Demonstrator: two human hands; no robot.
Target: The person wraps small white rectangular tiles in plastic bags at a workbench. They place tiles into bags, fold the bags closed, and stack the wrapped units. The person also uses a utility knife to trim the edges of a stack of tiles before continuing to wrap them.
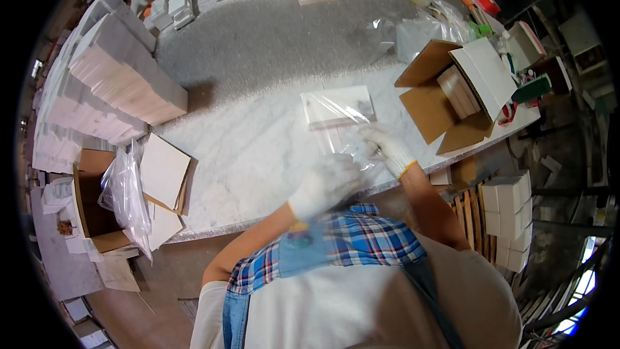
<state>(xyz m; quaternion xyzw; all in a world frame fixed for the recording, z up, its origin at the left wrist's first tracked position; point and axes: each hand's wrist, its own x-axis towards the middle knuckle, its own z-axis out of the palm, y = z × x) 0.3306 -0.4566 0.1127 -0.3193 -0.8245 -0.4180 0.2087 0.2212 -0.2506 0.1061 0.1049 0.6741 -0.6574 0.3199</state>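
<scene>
A: Item one, the hands. What do you log?

B: I log the left hand, white-gloved and blurred, near the front edge of the table, fingers curled at the near end of a clear plastic bag. Whether they pinch the film I cannot tell. The right hand, also gloved, lies just right of it, fingers closed on the bag's near right edge.

A: Item two, the bag?

B: One clear bag, middle of the table toward the front edge, with a flat white box lying at its far end. The film stretches from the box back to my hands.

A: Item three, surroundings?

B: An open cardboard carton at the right edge, flaps spread, white boxes inside. Loose clear bags beyond it toward the far right corner. A tall stack of white boxes along the left edge. Off the front left corner, a second carton with a plastic bag hanging over it and flat white sheets beside. More white boxes stacked below the right edge.
</scene>
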